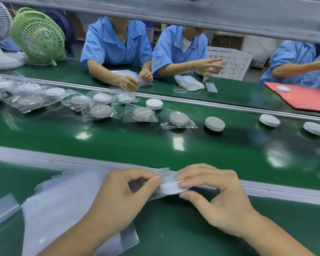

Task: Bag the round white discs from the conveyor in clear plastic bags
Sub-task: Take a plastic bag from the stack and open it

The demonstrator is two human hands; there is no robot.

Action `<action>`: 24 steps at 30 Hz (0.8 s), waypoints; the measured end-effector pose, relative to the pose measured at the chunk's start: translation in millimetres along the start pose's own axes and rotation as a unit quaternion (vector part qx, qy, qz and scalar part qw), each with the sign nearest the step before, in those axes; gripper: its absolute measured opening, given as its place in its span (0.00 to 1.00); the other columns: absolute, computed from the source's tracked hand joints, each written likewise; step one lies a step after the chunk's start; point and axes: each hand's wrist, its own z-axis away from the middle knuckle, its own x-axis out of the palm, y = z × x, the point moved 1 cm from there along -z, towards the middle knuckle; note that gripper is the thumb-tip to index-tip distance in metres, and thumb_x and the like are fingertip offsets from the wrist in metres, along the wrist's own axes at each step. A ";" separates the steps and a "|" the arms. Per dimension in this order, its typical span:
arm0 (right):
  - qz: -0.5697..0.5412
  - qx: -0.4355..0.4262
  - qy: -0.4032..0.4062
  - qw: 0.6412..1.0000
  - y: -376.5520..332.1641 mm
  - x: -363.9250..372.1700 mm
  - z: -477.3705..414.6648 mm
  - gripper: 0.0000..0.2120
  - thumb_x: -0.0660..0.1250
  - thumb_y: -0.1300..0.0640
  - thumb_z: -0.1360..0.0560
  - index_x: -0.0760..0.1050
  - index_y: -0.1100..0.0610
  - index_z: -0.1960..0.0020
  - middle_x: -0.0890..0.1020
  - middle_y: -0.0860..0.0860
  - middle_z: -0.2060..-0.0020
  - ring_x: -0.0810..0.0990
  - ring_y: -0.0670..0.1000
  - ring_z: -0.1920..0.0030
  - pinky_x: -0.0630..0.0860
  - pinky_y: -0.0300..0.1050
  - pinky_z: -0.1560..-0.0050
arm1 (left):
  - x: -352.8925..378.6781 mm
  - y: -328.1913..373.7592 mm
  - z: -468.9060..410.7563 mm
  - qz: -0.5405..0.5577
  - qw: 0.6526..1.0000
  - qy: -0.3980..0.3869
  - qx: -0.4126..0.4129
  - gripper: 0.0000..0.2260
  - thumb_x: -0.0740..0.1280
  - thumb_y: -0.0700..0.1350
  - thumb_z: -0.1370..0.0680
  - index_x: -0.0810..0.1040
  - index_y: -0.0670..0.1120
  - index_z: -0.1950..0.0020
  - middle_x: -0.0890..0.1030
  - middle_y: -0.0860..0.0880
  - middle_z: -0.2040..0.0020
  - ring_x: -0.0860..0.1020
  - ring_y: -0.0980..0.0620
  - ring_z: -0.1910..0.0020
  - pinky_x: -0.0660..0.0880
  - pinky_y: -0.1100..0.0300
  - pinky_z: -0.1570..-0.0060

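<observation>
1. Currently, the right grip (216, 198) is clamped on the disc (171, 187). Thumb and fingertips pinch its rim just above the near counter (174, 228).
2. The left grip (118, 198) pinches the mouth of a clear bag (142, 184). The disc's leading edge sits at that mouth; how far in it is cannot be told.
3. Handling, as judged: the disc looks rigid, light and smooth-sided, so take it at opposite points of the rim. The bag film looks thin, limp and slippery, so hold it at the open edge only.
4. Appearance: the held disc shows as a round, matt white shape, partly veiled by film.
5. A stack of spare bags (63, 200) lies under the left forearm.
6. Beyond, on the conveyor (155, 143), loose discs (214, 123) sit to the right as thick, flat pucks. Bagged discs (143, 114) lie to the left.
</observation>
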 end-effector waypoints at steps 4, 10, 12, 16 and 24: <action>-0.174 0.129 0.086 0.973 -8.0 10.6 0.3 0.12 0.83 0.43 0.36 0.86 0.45 0.56 0.88 0.47 0.52 0.86 0.50 0.45 0.80 0.41 0.44 | 3.1 8.3 5.0 0.182 0.977 -0.111 -0.019 0.16 0.80 0.50 0.31 0.84 0.59 0.44 0.86 0.55 0.46 0.83 0.56 0.45 0.76 0.68 0.47; -0.255 0.234 -0.008 0.938 -8.3 31.0 3.6 0.19 0.82 0.36 0.39 0.88 0.46 0.53 0.82 0.45 0.34 0.73 0.44 0.27 0.73 0.46 0.33 | 18.5 18.7 10.6 0.191 0.980 0.042 0.043 0.07 0.75 0.44 0.30 0.85 0.54 0.54 0.87 0.54 0.52 0.84 0.56 0.50 0.78 0.69 0.54; -0.268 0.256 -0.044 0.928 -11.5 32.6 4.1 0.21 0.83 0.38 0.39 0.88 0.46 0.50 0.85 0.46 0.40 0.82 0.44 0.37 0.78 0.38 0.42 | 22.0 17.8 10.9 0.259 0.961 0.099 0.024 0.05 0.73 0.42 0.30 0.84 0.52 0.57 0.87 0.50 0.53 0.85 0.53 0.50 0.78 0.69 0.53; -0.089 0.255 0.050 0.962 1.6 19.3 -17.5 0.07 0.78 0.41 0.34 0.87 0.39 0.57 0.87 0.42 0.59 0.84 0.41 0.57 0.77 0.32 0.54 | 11.5 11.3 5.7 0.134 0.985 0.106 0.030 0.09 0.73 0.52 0.24 0.79 0.62 0.46 0.82 0.59 0.43 0.81 0.57 0.44 0.79 0.60 0.50; 0.240 0.234 0.097 0.937 117.3 -8.7 -119.7 0.11 0.70 0.63 0.23 0.87 0.50 0.48 0.87 0.43 0.52 0.81 0.41 0.55 0.73 0.28 0.49 | -25.3 -27.1 -10.7 -0.344 0.930 -0.085 0.093 0.07 0.78 0.59 0.32 0.84 0.65 0.56 0.81 0.72 0.55 0.79 0.64 0.50 0.75 0.70 0.54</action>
